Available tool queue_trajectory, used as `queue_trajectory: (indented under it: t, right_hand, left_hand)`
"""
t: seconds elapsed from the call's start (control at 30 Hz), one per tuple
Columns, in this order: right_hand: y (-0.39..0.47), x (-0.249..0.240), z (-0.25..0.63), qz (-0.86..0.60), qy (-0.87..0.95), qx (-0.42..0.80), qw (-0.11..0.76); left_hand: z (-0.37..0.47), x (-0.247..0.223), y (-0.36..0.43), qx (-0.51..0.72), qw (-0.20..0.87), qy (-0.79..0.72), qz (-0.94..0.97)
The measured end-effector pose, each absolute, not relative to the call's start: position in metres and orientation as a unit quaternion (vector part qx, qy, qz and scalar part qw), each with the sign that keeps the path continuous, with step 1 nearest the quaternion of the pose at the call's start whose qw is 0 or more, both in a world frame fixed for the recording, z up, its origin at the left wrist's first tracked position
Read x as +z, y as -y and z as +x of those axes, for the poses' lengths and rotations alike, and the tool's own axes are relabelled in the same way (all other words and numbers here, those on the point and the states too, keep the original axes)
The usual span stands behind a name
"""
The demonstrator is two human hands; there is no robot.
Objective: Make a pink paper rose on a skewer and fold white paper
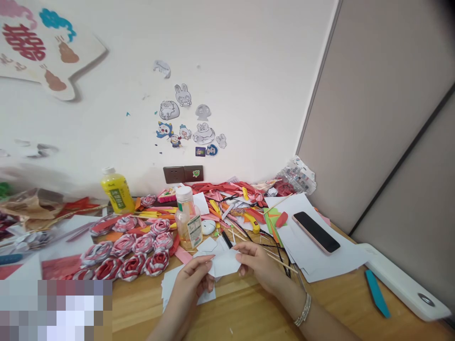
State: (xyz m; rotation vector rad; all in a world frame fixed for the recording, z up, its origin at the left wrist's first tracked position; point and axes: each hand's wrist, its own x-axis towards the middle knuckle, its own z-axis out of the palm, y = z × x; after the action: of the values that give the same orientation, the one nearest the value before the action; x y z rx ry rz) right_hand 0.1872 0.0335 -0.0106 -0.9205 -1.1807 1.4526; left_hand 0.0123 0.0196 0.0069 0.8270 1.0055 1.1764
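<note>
Between my two hands is a small white paper (pixel 226 263), held above the wooden table near its front. My left hand (pixel 197 278) pinches its left edge with thumb and fingers. The right edge is pinched by my right hand (pixel 256 263), whose wrist wears a silvery bracelet (pixel 304 310). Under and behind the held paper lie loose white sheets (pixel 172 284) and a black pen-like item (pixel 226 239). Paper roses (pixel 137 251) in pink, red and white stand in rows to the left of my hands.
A clear bottle (pixel 188 220) and a yellow bottle (pixel 118 192) stand behind. Coloured paper strips, a yellow cutter (pixel 252 222) and sticks clutter the back. On the right, a phone (pixel 316 232) lies on white sheets, beside a long white device (pixel 405 284) and a teal strip (pixel 377 293).
</note>
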Motion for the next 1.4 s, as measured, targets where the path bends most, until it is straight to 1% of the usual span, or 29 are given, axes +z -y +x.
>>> queue_trajectory:
  t: [0.1,0.33,0.47,0.63,0.8,1.1,1.4]
  right_hand:
    - [-0.033,-0.013,0.185,-0.379,0.472,0.61,0.512]
    - [-0.033,-0.017,0.182,-0.394,0.464,0.584,0.536]
    - [-0.033,-0.016,0.184,-0.408,0.507,0.559,0.514]
    - [-0.032,-0.014,0.187,-0.437,0.572,0.496,0.485]
    - [-0.029,-0.011,0.19,-0.426,0.608,0.482,0.465]
    - [-0.027,-0.005,0.19,-0.442,0.711,0.398,0.374]
    - [-0.029,-0.01,0.19,-0.441,0.704,0.419,0.366]
  left_hand:
    - [0.012,0.007,-0.021,0.526,0.641,-0.44,0.345]
    - [0.011,0.005,-0.021,0.525,0.639,-0.443,0.348]
    - [0.01,0.007,-0.019,0.509,0.638,-0.441,0.373]
    - [0.011,0.0,-0.023,0.476,0.627,-0.455,0.416]
    - [0.01,-0.011,-0.03,0.442,0.606,-0.478,0.457]
    - [0.012,-0.011,-0.029,0.426,0.556,-0.497,0.513]
    - [0.011,-0.012,-0.029,0.408,0.551,-0.498,0.531]
